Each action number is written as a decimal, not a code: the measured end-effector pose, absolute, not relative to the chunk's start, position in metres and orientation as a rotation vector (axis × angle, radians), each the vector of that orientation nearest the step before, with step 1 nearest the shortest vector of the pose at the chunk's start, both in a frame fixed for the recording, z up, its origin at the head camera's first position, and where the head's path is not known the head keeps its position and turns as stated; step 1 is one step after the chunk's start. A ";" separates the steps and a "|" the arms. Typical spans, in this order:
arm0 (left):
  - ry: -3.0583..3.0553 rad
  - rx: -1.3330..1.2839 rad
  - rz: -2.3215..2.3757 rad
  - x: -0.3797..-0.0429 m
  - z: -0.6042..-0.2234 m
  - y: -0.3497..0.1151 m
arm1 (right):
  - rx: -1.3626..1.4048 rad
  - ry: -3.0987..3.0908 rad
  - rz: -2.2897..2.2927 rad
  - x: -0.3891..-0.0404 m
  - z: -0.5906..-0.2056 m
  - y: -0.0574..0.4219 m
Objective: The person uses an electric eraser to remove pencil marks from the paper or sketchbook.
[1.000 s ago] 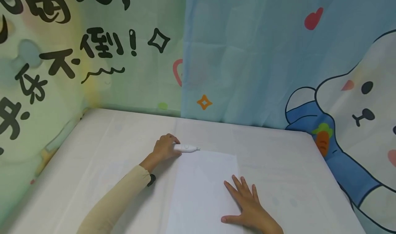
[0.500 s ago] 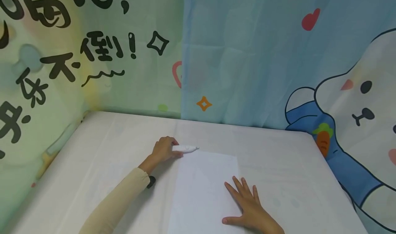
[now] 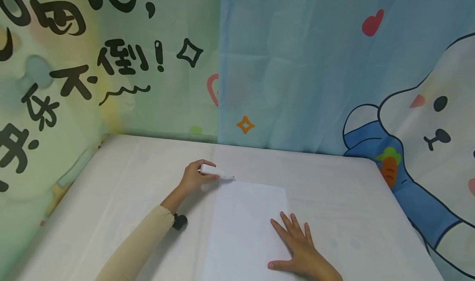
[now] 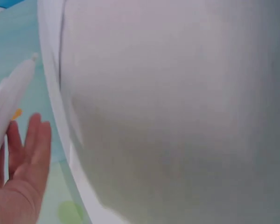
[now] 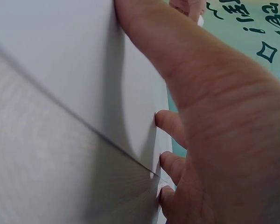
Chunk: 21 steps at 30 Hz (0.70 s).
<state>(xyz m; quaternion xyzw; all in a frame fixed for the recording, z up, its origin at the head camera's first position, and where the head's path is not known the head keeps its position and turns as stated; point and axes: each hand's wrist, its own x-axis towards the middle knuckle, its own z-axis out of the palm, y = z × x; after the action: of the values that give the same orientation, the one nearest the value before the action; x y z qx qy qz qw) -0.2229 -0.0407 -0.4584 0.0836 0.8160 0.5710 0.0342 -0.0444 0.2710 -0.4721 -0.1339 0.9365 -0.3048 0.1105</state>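
Pen (image 3: 212, 171), white, in the pinch of the left hand (image 3: 194, 175), near the far left corner of the paper (image 3: 245, 223) on the bench (image 3: 352, 215). Compared with half a second ago, more steeply tilted, with rear end raised and tip down to the right; too small to make out any contact with the paper. More of the black wrist device (image 3: 180, 222) in view beside the sleeve (image 3: 141, 244). Under spread fingers of the right hand (image 3: 298, 250), the paper's right edge, as before.
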 end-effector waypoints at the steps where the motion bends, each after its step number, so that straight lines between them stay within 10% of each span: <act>1: 2.462 0.239 1.798 -0.223 -0.459 -0.041 | -0.401 2.755 -0.898 -0.044 -0.473 0.271; 21: 1.985 0.370 1.993 -0.211 -0.461 -0.039 | -0.452 2.775 -0.927 -0.043 -0.475 0.273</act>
<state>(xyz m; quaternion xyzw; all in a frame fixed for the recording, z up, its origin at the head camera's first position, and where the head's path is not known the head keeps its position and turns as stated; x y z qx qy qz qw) -0.2107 -0.0386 -0.4612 0.1290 0.6915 0.6944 0.1515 -0.0425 0.2726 -0.4748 -0.1522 0.9335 -0.3119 0.0905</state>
